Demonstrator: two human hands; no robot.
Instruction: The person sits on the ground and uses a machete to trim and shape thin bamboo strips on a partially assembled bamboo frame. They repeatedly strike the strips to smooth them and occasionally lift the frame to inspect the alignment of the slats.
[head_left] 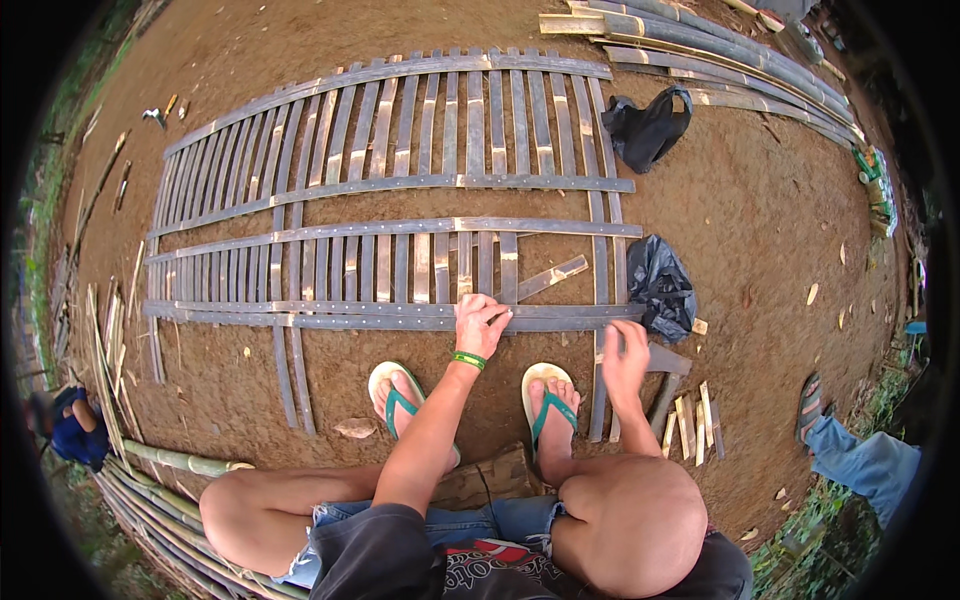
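A large lattice of dark bamboo slats (pixel 420 183) lies on the ground before me, its upright strips crossed by long rails with rows of pale dots. My left hand (pixel 478 326), with a green and yellow wristband, rests at the near double rail (pixel 380 322). Its thumb and fingers are pinched together; whatever small thing they hold is too small to name. Near that rail's right end, my right hand (pixel 625 362) is raised with fingers bent and apart, nothing visible in it. A loose slat (pixel 553 277) lies slanted inside the lattice, right of my left hand.
Black plastic bags (pixel 662 287) lie right of the lattice. By my right foot are short bamboo pieces (pixel 690 425) and a grey flat-bladed tool (pixel 668 362). Split bamboo (pixel 720 55) lies far right, poles (pixel 160 510) at lower left. People (pixel 865 465) are at both sides.
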